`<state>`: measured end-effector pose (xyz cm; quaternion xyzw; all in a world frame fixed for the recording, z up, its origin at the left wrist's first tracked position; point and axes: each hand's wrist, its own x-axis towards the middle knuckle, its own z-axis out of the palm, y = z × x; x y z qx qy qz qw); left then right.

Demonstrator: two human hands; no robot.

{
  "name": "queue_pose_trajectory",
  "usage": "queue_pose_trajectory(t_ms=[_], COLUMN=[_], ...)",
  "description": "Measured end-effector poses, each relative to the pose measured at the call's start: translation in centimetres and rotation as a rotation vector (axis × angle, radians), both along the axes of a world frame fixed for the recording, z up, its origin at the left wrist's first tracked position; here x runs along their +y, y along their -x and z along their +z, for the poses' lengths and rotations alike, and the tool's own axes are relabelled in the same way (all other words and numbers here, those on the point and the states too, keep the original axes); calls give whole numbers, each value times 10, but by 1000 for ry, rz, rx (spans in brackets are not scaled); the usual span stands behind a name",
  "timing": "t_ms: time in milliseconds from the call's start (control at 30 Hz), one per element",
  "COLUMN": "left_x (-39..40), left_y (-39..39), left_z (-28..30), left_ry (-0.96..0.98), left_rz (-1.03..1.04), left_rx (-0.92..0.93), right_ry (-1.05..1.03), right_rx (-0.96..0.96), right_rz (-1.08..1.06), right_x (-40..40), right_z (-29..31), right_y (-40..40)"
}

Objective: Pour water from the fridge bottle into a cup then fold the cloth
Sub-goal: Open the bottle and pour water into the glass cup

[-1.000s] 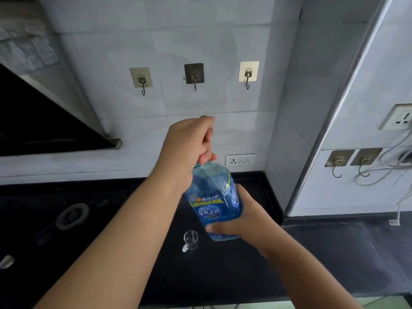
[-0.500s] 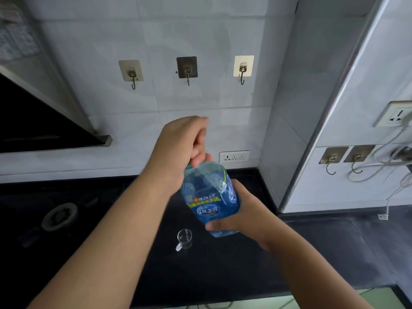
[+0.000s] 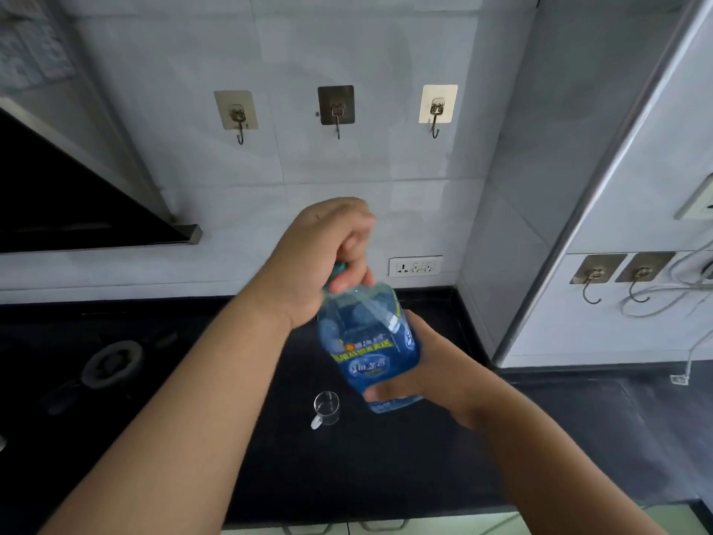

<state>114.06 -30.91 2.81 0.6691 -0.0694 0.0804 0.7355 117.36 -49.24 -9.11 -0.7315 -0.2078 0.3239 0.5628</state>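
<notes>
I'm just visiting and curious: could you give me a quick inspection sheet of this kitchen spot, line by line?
Surface: black countertop, gas burner at left.
Job's things: blue water bottle held above the counter; clear glass cup stands empty on it; cloth not seen.
Clutter: nothing seen.
Hands: left hand grips the bottle cap; right hand holds the bottle's lower body.
Cables: white cables hang by the right wall.
Surroundings: tiled wall, three wall hooks, wall socket, range hood.
</notes>
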Motion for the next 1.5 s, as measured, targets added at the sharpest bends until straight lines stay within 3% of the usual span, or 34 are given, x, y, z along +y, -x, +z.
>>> queue_pose_trajectory(t_ms=[67,100,200,267,333,400,567,633,800,967,1067,1267,1500], left_x=[6,5,-6,-13,-12,-9,-2,5,22,24,24,27,32], left_y=[7,6,-1,-7,-8,-10,-1,7,8,-7,-7,-5,-13], left_z=[5,6,2,-4,-12,-16,-7,-7,-11,-32,-47,-67,-82], left_ry=[-44,-66,-70,61,180,146,-202,-405,-1082,-1659,-1693,-1475,-1588], left_rz=[-237,-178,398,697,793,728,282,207,431,656,656,540,628], left_rx=[-85,-98,-14,66,108,173,197,184,-45,-120,-72,77,125], right_ry=[-40,-47,3,65,108,115,68,64,76,146,173,190,194], right_rx=[59,58,-37,-167,-257,-258,-159,-160,-240,-311,-324,-291,-260], right_rz=[102,96,-90,-222,-281,-304,-312,-324,-365,-356,-353,-371,-373], right_x=[1,3,17,26,29,27,22,23,25,27,27,26,30], right_z=[1,-1,-11,-20,-27,-29,-24,-24,-29,-49,-60,-79,-96], right_y=[0,1,6,6,2,-2,-5,-5,-8,-11,-10,-8,-7])
